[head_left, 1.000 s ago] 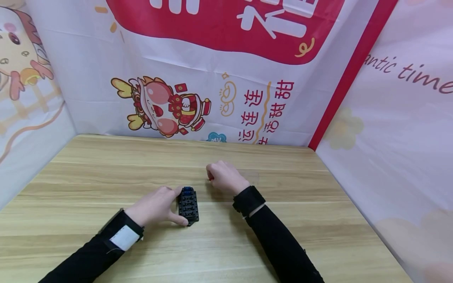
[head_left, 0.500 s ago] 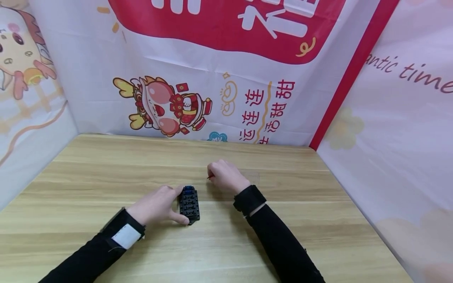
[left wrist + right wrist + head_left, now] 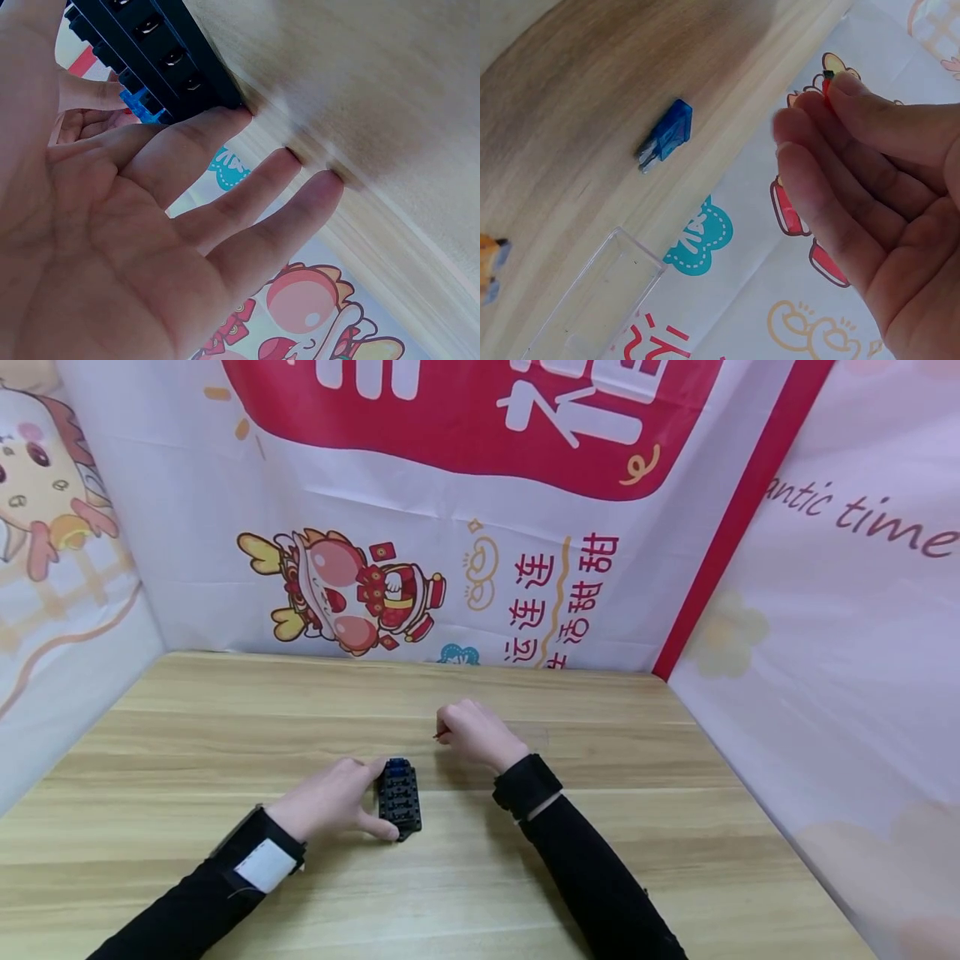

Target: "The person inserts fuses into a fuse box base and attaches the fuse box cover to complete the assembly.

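Observation:
A black fuse box [image 3: 400, 797] with rows of slots lies on the wooden table. My left hand [image 3: 333, 797] holds it across its length, thumb at the near end and index finger at the far end. In the left wrist view, the other fingers [image 3: 262, 225] stretch out to the table top. Blue fuses [image 3: 142, 105] sit at the box's far end. To the right and farther back, my right hand [image 3: 480, 735] pinches a small red blade fuse [image 3: 827, 84] between thumb and fingers. Most of that fuse is covered by the fingertips.
Seen from the right wrist, a loose blue blade fuse [image 3: 669, 135] lies on the table. An orange fuse [image 3: 490, 266] shows at the left edge, and a clear plastic case [image 3: 604, 292] is near it. Printed cloth [image 3: 480, 560] hangs behind the table.
The red fuse has turned slightly in my right fingers. Both hands stay in nearly the same places, and the fuse box has not visibly moved on the table.

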The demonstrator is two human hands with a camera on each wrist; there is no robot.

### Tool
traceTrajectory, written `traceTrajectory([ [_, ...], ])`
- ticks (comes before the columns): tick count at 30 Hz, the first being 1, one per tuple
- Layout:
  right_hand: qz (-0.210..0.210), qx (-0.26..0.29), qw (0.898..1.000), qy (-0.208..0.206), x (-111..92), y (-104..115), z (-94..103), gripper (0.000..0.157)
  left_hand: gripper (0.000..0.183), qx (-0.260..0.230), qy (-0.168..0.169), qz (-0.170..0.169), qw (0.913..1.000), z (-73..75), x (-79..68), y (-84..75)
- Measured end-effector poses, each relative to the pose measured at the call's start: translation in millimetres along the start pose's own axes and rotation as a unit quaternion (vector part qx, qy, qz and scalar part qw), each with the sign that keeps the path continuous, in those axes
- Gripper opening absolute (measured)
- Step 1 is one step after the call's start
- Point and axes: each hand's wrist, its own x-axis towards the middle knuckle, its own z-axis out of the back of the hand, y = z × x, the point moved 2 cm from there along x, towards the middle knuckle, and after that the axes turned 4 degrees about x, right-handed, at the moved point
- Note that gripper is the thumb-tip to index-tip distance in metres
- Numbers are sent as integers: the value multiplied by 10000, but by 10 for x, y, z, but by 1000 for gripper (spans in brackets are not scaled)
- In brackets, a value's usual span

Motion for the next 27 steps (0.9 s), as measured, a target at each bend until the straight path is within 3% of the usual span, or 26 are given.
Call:
traceTrajectory([
  [27,26,498,9988,-34,16,-11,30,5,106,53,-140,-65,9999,-13,24,22],
])
